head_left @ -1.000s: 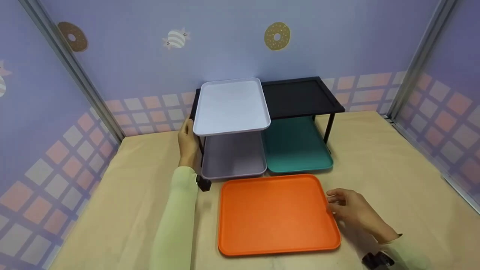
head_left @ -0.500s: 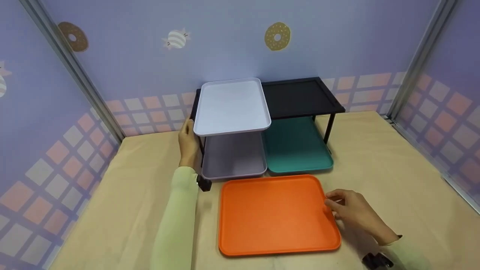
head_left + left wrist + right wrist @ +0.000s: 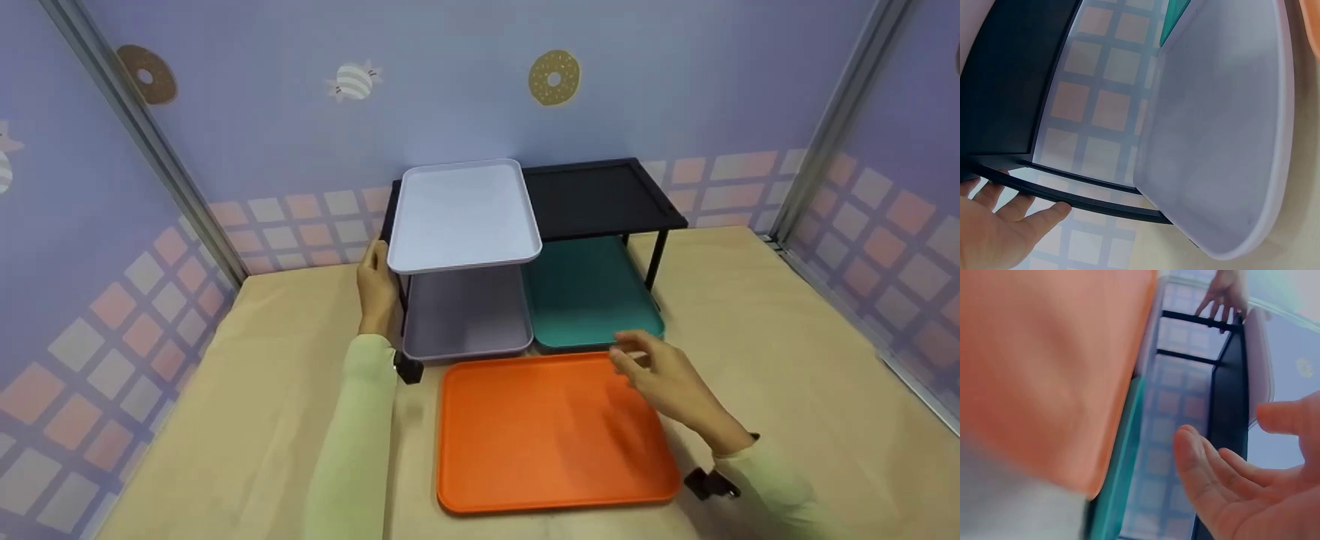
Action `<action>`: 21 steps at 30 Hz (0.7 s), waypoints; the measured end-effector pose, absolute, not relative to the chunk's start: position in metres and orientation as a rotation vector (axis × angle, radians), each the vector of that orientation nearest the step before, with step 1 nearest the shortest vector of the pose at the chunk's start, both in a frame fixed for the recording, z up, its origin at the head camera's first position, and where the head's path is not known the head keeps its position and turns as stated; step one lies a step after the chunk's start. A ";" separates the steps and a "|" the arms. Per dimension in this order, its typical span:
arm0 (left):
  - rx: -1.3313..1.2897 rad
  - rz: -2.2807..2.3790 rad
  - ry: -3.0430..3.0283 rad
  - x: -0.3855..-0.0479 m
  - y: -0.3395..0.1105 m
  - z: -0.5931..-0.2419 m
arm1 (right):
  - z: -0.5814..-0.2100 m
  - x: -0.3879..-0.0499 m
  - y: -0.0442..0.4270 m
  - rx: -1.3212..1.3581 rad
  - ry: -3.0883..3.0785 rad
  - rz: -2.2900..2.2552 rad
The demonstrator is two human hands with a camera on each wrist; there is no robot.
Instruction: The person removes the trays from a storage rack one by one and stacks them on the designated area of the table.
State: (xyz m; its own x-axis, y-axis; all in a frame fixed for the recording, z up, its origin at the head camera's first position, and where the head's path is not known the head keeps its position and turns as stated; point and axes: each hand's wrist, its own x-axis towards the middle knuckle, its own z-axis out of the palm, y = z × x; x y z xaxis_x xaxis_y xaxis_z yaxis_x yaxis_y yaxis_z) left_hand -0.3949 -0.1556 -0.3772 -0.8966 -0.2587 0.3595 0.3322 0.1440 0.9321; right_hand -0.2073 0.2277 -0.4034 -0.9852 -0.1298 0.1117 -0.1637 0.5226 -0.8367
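Observation:
My left hand (image 3: pixel 377 291) rests against the left side of a black rack (image 3: pixel 592 196); in the left wrist view its spread fingers (image 3: pixel 1045 219) touch a black leg (image 3: pixel 1100 205). A white tray (image 3: pixel 465 214) lies on the rack's top left, its front edge overhanging. Beneath the rack lie a grey-purple tray (image 3: pixel 469 311) and, to its right, a green tray (image 3: pixel 592 296). My right hand (image 3: pixel 675 382), fingers loosely bent and holding nothing, hovers over the back right part of an orange tray (image 3: pixel 547 435) lying before the rack.
A cream cloth (image 3: pixel 262 390) covers the table. Behind the rack stands a purple wall (image 3: pixel 450 90) with printed sweets and tiles. Side walls close off left and right, with grey metal posts (image 3: pixel 825 127) at the corners.
My right hand has left the orange tray's right edge and moved up and to the left, over the tray. My left hand stays at the rack, and the trays have not moved.

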 end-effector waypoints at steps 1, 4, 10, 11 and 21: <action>-0.073 -1.803 -1.992 -0.395 -0.156 -0.377 | -0.401 -0.210 0.224 0.263 -2.701 1.524; -0.065 -1.792 -1.994 -0.396 -0.155 -0.378 | -0.391 -0.219 0.214 0.270 -2.670 1.577; -0.048 -1.761 -2.007 -0.396 -0.157 -0.379 | -0.376 -0.234 0.195 0.256 -2.600 1.701; -0.048 -1.761 -2.008 -0.396 -0.157 -0.379 | -0.374 -0.237 0.192 0.254 -2.576 1.743; -0.056 -1.749 -2.015 -0.398 -0.157 -0.379 | -0.358 -0.264 0.164 0.278 -2.283 2.261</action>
